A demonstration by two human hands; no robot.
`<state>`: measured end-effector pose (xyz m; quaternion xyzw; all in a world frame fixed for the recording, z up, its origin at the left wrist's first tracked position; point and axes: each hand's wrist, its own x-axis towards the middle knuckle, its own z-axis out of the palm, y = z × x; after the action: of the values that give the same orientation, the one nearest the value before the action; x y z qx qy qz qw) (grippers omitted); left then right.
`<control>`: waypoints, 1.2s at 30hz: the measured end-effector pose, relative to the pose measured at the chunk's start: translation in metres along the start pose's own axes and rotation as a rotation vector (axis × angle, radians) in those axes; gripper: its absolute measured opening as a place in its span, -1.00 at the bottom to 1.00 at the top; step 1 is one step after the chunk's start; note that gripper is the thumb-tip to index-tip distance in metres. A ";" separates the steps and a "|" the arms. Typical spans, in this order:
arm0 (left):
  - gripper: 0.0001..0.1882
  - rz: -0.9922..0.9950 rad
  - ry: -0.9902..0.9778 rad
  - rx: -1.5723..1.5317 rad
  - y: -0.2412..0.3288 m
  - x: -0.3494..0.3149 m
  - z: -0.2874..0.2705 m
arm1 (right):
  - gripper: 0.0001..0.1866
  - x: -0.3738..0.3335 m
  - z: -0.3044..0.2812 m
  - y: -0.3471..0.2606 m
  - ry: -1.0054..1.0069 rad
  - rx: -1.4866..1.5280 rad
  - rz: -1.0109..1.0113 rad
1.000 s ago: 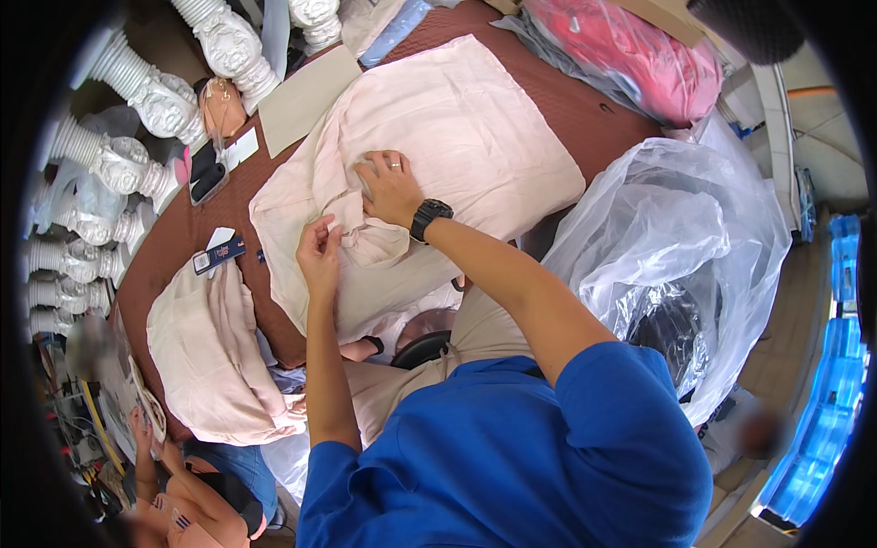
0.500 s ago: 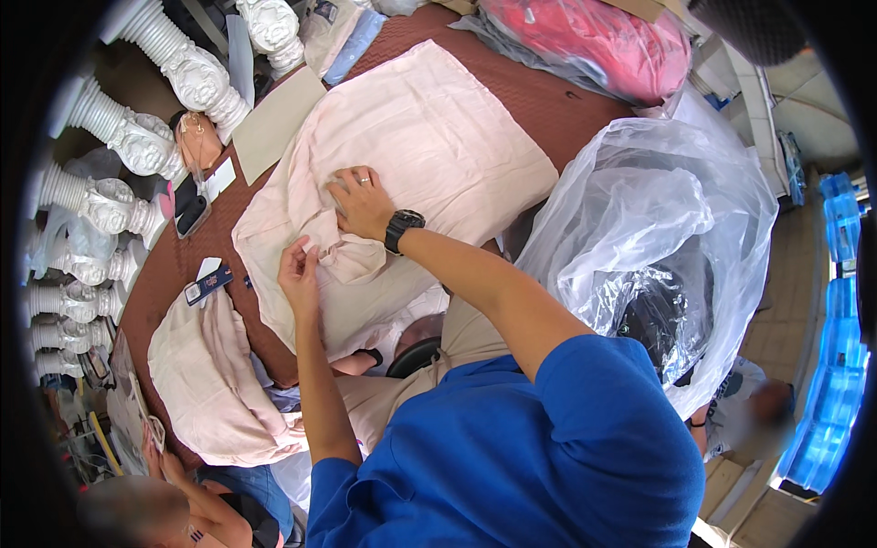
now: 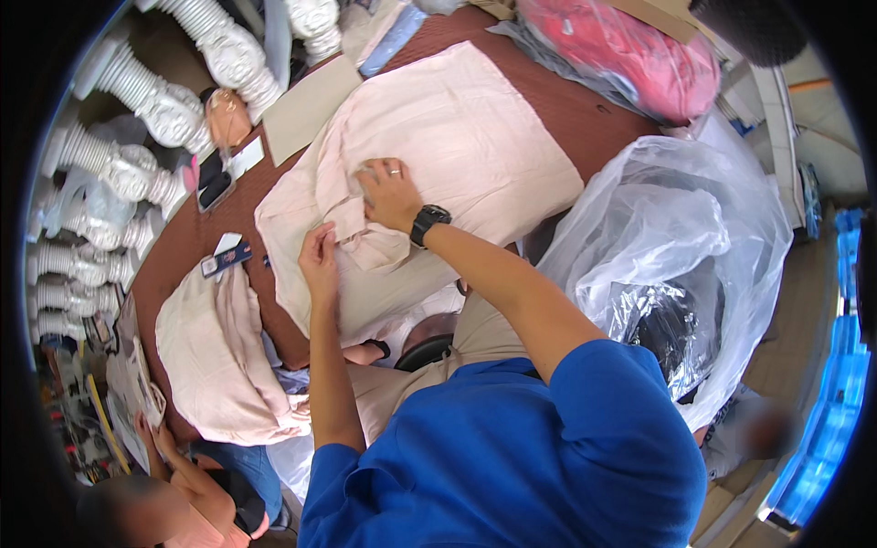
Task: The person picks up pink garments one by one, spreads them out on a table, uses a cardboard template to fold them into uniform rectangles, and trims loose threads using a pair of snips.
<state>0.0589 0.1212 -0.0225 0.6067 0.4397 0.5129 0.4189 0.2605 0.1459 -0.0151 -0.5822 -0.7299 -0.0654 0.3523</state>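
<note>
A pale pink shirt (image 3: 484,137) lies spread over the brown-covered table in front of me, its cloth bunched into folds near its left middle. My right hand (image 3: 390,196), with a ring and a black watch at the wrist, rests on these folds, its fingers bent into the cloth. Just left of and nearer than it, my left hand (image 3: 320,260) has thumb and fingers drawn together at the edge of a fold. A second pale pink garment (image 3: 206,356) with a dark blue tag (image 3: 227,259) is heaped at the table's near left edge.
A large clear plastic bag (image 3: 630,219) with dark wrapped goods stands at right. Bagged red clothing (image 3: 630,55) lies at the far right, a beige board (image 3: 306,110) at the far left. White carved balusters (image 3: 164,110) line the left. Another person (image 3: 183,493) sits at lower left.
My left thumb and fingers have come closer together at the fold. The fingers of my right hand have bent more on the cloth. The whole view has shifted slightly.
</note>
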 end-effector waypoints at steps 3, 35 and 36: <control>-0.75 -0.004 0.012 -0.026 -0.005 0.001 -0.002 | -0.45 0.001 0.001 0.000 -0.033 0.012 0.012; -0.66 0.266 0.459 -0.085 0.110 -0.070 -0.082 | -0.53 0.015 -0.011 0.044 -0.192 0.803 0.371; -0.65 0.207 0.521 -0.014 0.104 -0.078 -0.095 | -0.52 0.018 -0.013 0.046 -0.191 0.905 0.415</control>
<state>-0.0314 0.0238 0.0695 0.4934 0.4646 0.6947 0.2411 0.3058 0.1682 -0.0096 -0.5071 -0.5830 0.3823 0.5067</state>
